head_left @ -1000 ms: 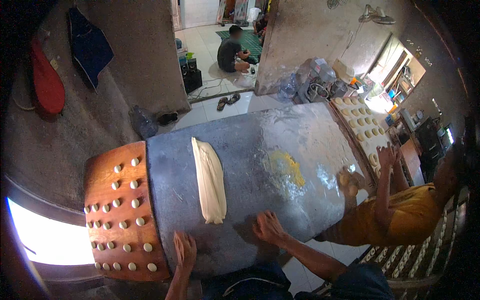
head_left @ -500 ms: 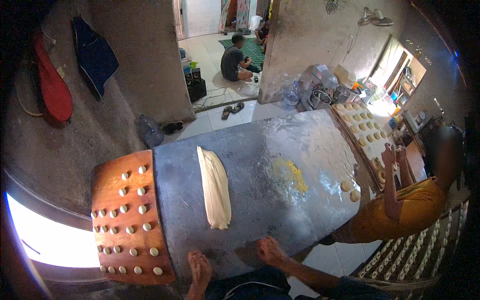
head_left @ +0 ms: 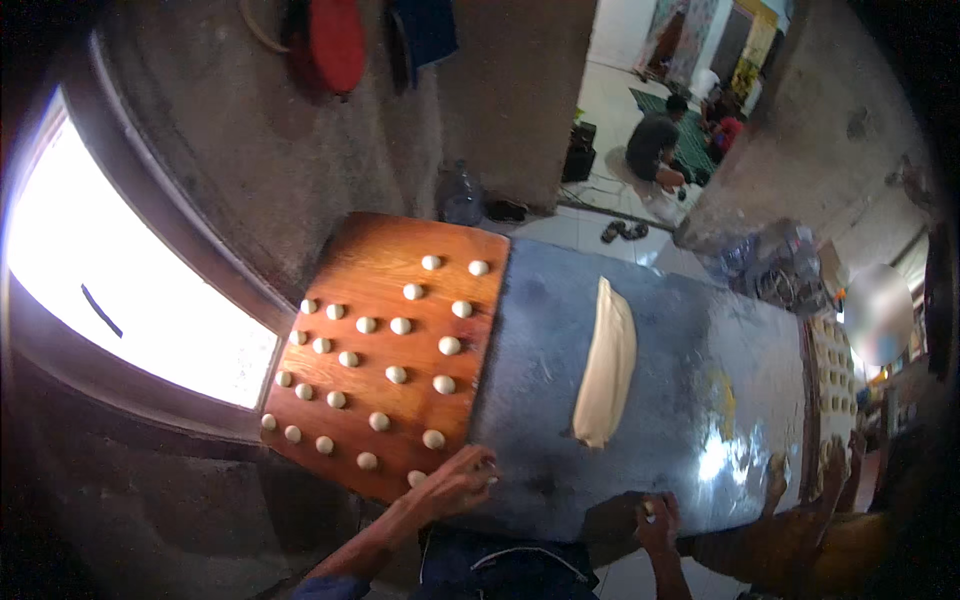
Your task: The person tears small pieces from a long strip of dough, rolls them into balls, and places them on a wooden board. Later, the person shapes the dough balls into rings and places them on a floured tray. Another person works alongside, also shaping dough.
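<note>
My left hand (head_left: pixel 462 483) is closed at the near right corner of the wooden board, with a small pale bit of dough showing at its fingertips. My right hand (head_left: pixel 656 520) is curled at the table's near edge, around a small pale dough piece (head_left: pixel 648 510) that its fingers partly hide. A long, flattened strip of dough (head_left: pixel 607 365) lies on the grey table (head_left: pixel 540 300), beyond and between my hands, touched by neither. On the orange-brown wooden board (head_left: pixel 365 245) to the left sit several round white dough balls (head_left: pixel 444 384) in loose rows.
At the table's right end a co-worker's hands (head_left: pixel 833 470) are near a tray of dough rounds (head_left: pixel 830 365). Yellow residue (head_left: pixel 722 395) marks the tabletop. Behind stand a large plastic bottle (head_left: pixel 461 195) and sandals (head_left: pixel 625 231). Beyond the doorway a person (head_left: pixel 652 145) sits on the floor.
The view has swung left, bringing the wooden board nearer the middle. My left hand has moved left to the board's corner. The dough strip still lies on the table.
</note>
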A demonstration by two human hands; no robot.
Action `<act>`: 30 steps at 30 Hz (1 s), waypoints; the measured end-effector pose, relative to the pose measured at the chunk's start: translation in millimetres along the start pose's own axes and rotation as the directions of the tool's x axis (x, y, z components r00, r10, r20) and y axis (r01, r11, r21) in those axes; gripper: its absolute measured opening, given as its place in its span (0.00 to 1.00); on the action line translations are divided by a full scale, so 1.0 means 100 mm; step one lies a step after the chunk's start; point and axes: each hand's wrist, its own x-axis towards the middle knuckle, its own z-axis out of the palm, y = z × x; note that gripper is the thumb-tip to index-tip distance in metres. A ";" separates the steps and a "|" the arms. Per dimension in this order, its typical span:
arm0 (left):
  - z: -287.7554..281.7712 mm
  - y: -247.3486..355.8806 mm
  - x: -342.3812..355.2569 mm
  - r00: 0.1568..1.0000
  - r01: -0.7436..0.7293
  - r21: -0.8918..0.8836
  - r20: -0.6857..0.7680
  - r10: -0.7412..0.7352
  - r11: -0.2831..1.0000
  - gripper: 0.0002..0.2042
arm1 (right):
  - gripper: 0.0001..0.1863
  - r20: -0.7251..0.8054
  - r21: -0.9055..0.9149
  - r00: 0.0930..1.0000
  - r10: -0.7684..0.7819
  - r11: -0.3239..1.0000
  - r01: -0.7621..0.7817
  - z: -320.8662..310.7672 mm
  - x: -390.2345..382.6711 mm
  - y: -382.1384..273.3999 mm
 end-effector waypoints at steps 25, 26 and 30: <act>0.11 -0.26 0.67 0.908 0.243 -0.347 -0.248 -0.339 0.906 0.25 | 0.26 0.091 0.102 0.975 0.203 0.972 -0.212 0.97 0.18 -2.39; 0.49 -0.14 0.80 0.928 0.138 -0.303 -0.293 -0.230 0.943 0.23 | 0.24 0.043 0.104 0.964 0.262 0.958 -0.265 0.83 -0.14 -2.24; 1.04 0.00 1.61 0.968 -0.038 -0.147 -0.253 0.000 0.988 0.20 | 0.19 0.097 0.326 0.891 0.443 0.832 -0.449 0.56 -0.53 -1.77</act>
